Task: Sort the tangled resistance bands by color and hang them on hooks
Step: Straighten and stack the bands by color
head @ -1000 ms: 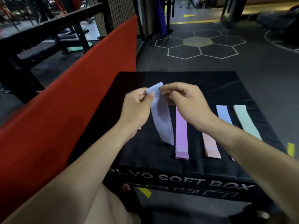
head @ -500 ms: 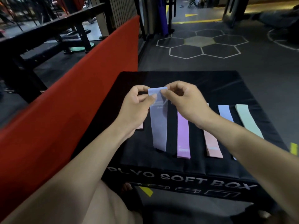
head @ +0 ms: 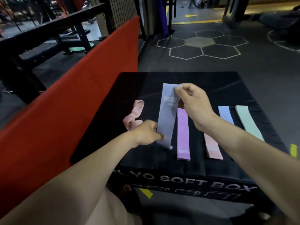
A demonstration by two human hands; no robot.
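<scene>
A lavender-blue resistance band [head: 167, 116] stretches over the black soft box [head: 203, 80]. My right hand [head: 193, 104] pinches its far end. My left hand [head: 148, 133] grips its near end at the left edge. Right of it, flat on the box, lie a purple band [head: 183, 135], a pink band [head: 212, 148], a light blue band [head: 226, 115] and a mint band [head: 248, 122]. A twisted pink band [head: 134, 115] lies to the left of my left hand.
A red padded wall [head: 65, 98] runs along the box's left side. Black gym frames [head: 48, 30] stand beyond it. Dark floor with hexagon markings [head: 203, 44] lies ahead. A yellow strip [head: 293, 150] shows at the right of the box.
My left hand let go of the band's top and slid down to its near end. The band now lies lengthwise over the box; the twisted pink band has come into view.
</scene>
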